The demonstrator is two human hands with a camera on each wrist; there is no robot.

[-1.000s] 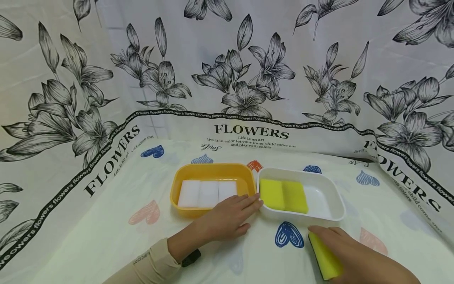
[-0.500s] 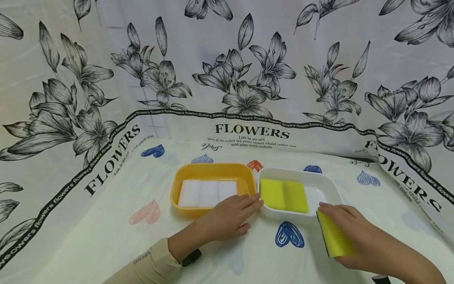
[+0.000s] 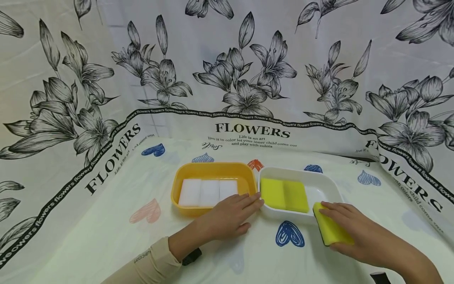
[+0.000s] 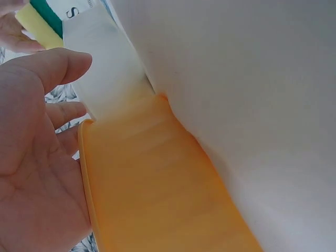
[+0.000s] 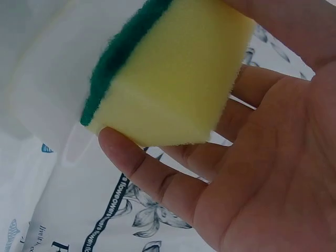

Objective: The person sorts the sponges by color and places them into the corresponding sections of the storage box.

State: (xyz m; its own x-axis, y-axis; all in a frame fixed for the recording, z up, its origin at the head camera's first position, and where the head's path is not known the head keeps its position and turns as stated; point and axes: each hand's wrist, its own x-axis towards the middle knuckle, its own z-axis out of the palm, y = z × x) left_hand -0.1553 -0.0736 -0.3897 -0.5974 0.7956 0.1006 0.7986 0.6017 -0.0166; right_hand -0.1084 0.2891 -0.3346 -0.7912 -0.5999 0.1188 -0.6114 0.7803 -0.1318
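In my right hand [image 3: 358,232] I grip a scouring sponge [image 3: 331,227], yellow with a dark green scrub side that shows in the right wrist view. It hangs by the near right wall of the white tray [image 3: 322,193]; whether it touches the wall I cannot tell. Two yellow sponges [image 3: 284,195] lie side by side in that tray's left part. My left hand [image 3: 230,219] rests with fairly straight fingers over the near right corner of the orange tray [image 3: 198,169], fingertips at the white tray's rim. Inside the orange tray, white foam blocks [image 3: 209,192] lie in a row, partly hidden by the hand.
The two trays stand side by side on a pale cloth [image 3: 106,236] printed with hearts. Behind them hangs a floral curtain [image 3: 213,47] with a black lettered band. Dark straps show at both wrists.
My right hand has moved forward from the near right up to the white tray's near wall, carrying the sponge and tilting it. The left hand has stayed in place.
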